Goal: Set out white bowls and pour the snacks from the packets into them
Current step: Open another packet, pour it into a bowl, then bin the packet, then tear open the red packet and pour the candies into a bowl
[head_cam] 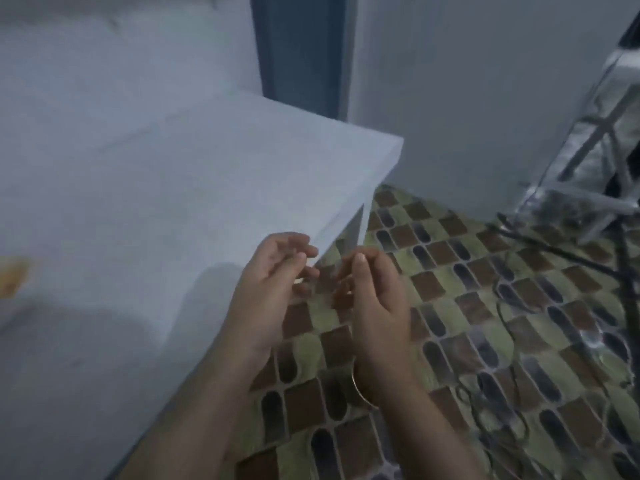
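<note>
My left hand (273, 271) and my right hand (370, 289) hover close together over the right edge of the white table (173, 188), fingers loosely curled toward each other. Neither hand holds anything that I can make out. A gold bangle (362, 389) circles my right wrist. A blurred orange-yellow thing (12, 275) lies at the table's far left edge; I cannot tell what it is. No bowl and no packet shows in this view. The picture is blurred by motion.
A patterned tiled floor (450, 306) spreads to the right of the table. A metal frame with shiny wrapping (588, 150) stands at the far right, with dark cables (512, 299) on the floor beside it. A white wall and a dark door edge (304, 53) rise behind.
</note>
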Demonstrator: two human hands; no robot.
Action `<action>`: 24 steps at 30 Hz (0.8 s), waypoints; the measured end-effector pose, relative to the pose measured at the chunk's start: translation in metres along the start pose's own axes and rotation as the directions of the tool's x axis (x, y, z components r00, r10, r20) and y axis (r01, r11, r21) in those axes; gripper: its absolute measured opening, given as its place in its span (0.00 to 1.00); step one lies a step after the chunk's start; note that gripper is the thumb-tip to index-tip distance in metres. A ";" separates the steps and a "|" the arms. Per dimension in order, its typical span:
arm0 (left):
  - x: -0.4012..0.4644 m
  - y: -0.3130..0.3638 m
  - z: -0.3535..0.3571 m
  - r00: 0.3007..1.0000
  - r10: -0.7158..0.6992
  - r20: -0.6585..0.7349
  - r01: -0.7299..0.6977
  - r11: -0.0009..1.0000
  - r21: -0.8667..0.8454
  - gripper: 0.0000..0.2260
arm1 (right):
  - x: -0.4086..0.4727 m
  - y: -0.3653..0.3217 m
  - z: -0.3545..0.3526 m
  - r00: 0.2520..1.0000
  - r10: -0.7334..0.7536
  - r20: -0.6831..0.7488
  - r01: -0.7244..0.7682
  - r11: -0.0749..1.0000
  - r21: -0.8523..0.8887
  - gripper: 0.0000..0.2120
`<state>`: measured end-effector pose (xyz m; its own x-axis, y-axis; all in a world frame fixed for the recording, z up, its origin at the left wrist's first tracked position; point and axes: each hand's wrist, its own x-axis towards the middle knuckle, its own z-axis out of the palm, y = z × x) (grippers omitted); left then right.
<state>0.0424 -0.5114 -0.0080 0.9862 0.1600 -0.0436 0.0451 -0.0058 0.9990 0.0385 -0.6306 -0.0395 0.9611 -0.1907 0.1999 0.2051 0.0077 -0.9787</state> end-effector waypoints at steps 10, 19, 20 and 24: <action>-0.096 0.093 -0.176 0.831 0.152 -0.535 -0.173 0.985 0.012 0.08 | -0.050 -0.122 0.163 0.821 -0.226 0.524 0.156 0.972 0.174 0.12; -0.190 0.099 -0.290 0.554 0.148 -0.819 -0.210 0.977 0.035 0.06 | -0.145 -0.157 0.294 0.644 -0.278 0.713 0.042 0.943 0.330 0.11; -0.196 0.098 -0.302 0.533 0.143 -0.834 -0.212 0.977 0.032 0.06 | -0.154 -0.158 0.306 0.639 -0.288 0.714 0.051 0.941 0.334 0.11; -0.210 0.097 -0.347 0.495 0.132 -0.859 -0.201 0.979 0.035 0.06 | -0.176 -0.156 0.363 0.605 -0.267 0.750 0.021 0.947 0.321 0.11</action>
<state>-0.2154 -0.2028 0.1024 0.3566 0.9263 0.1216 -0.1482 -0.0724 0.9863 -0.0956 -0.2423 0.0952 0.6656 0.6185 0.4176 0.2737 0.3182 -0.9076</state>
